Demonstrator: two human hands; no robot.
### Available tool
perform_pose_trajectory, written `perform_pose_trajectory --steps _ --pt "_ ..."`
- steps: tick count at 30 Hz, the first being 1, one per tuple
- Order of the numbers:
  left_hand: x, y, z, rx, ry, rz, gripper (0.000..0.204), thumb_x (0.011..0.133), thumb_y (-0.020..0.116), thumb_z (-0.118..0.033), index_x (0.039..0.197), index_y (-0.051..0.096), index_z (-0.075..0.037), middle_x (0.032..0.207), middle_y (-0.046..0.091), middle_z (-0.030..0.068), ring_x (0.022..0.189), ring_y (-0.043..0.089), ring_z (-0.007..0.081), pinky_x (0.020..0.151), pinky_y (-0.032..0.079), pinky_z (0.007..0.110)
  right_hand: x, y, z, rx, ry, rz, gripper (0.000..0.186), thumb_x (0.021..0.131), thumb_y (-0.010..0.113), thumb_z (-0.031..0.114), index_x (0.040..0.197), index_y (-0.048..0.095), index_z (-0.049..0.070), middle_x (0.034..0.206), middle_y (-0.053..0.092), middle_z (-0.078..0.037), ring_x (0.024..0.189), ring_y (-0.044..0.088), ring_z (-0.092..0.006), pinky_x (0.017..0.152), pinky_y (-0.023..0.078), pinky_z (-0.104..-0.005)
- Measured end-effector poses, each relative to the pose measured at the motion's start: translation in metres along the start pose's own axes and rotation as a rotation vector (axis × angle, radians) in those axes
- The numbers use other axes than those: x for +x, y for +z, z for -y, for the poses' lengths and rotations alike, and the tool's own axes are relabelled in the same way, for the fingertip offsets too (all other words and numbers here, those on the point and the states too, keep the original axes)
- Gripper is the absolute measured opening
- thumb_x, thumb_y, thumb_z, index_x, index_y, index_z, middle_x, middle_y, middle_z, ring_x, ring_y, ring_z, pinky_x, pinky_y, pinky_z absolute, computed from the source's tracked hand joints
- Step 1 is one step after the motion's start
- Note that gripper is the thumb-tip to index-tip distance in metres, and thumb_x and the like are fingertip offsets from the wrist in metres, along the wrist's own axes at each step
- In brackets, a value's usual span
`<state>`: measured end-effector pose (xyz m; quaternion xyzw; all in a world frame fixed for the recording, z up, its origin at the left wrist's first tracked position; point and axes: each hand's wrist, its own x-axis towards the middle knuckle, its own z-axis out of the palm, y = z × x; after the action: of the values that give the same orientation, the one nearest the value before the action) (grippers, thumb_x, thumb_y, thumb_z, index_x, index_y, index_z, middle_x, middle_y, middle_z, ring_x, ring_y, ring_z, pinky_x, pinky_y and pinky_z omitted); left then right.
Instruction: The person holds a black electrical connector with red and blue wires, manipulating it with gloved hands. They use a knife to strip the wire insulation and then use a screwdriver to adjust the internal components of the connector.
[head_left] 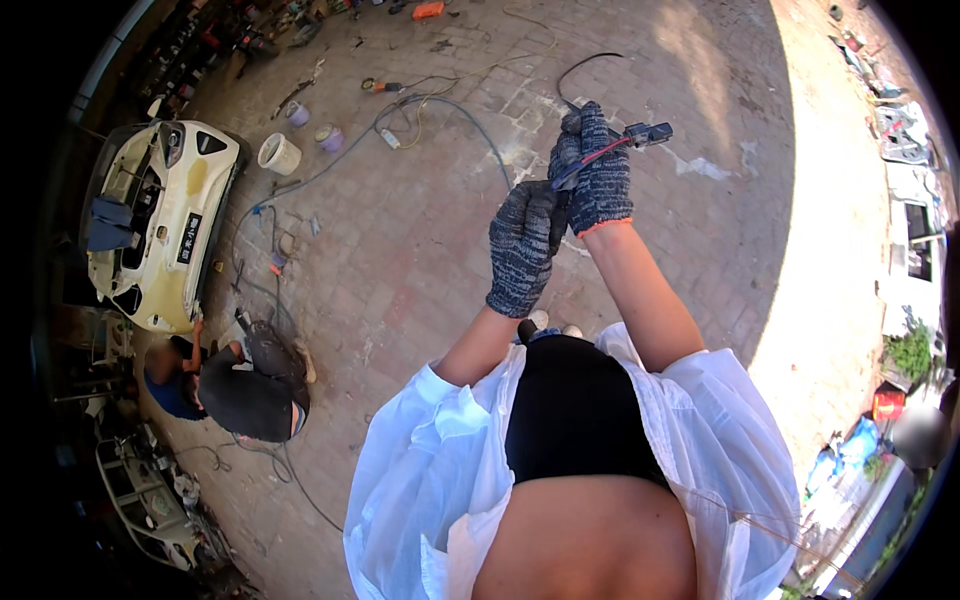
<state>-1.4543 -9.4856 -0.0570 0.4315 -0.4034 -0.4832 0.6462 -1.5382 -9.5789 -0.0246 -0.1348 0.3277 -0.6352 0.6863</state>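
Both my hands wear grey-and-black knit gloves and meet in front of me, above the paving. My left hand (522, 245) closes its fingers round part of a wiring harness, right against the other glove. Higher up, my right hand (603, 180) is also closed on the harness. Red and dark wires cross its glove to a dark plug connector (648, 134), which sticks out on the right. A thin black cable (577, 72) curves out beyond the fingertips. The wire ends inside the gloves are hidden.
A cream car (205, 165) with its front open stands at the left; a crouching person in dark clothes (250, 395) works beside it. Hoses and cords (455, 103) snake over the brick paving near a white bucket (279, 154) and an angle grinder (382, 86). Bright sunlight falls at right.
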Motion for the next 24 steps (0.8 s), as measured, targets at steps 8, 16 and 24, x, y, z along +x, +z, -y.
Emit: perform_pose_trajectory --steps 8,16,24 --pt "0.001 -0.002 -0.007 -0.074 -0.060 0.132 0.021 0.102 0.060 -0.027 0.098 0.066 -0.007 0.068 0.059 -0.0018 0.052 0.045 0.0035 0.045 0.031 0.022 0.005 -0.014 -0.005 -0.066 0.034 0.104 0.021 0.100 0.060 0.028 0.089 0.059 0.010 0.074 0.059 -0.002 0.053 0.052 -0.0148 0.047 0.041 -0.0295" --pt "0.016 -0.002 -0.011 -0.055 -0.019 0.087 0.017 0.099 0.064 -0.024 0.098 0.065 -0.008 0.070 0.061 -0.0009 0.052 0.045 0.0037 0.045 0.032 0.022 0.022 -0.033 -0.001 -0.292 -0.050 0.127 0.029 0.104 0.052 0.031 0.099 0.062 0.004 0.085 0.067 -0.010 0.070 0.062 -0.0248 0.063 0.050 -0.0373" --pt "0.031 -0.012 -0.001 0.022 0.096 -0.019 0.015 0.100 0.063 -0.021 0.100 0.064 -0.006 0.073 0.060 -0.0014 0.059 0.049 0.0041 0.052 0.038 0.022 -0.005 -0.046 0.018 0.314 0.141 0.548 0.035 0.107 0.044 0.029 0.103 0.065 0.002 0.141 0.052 -0.027 0.137 0.045 -0.0352 0.118 0.035 -0.0508"
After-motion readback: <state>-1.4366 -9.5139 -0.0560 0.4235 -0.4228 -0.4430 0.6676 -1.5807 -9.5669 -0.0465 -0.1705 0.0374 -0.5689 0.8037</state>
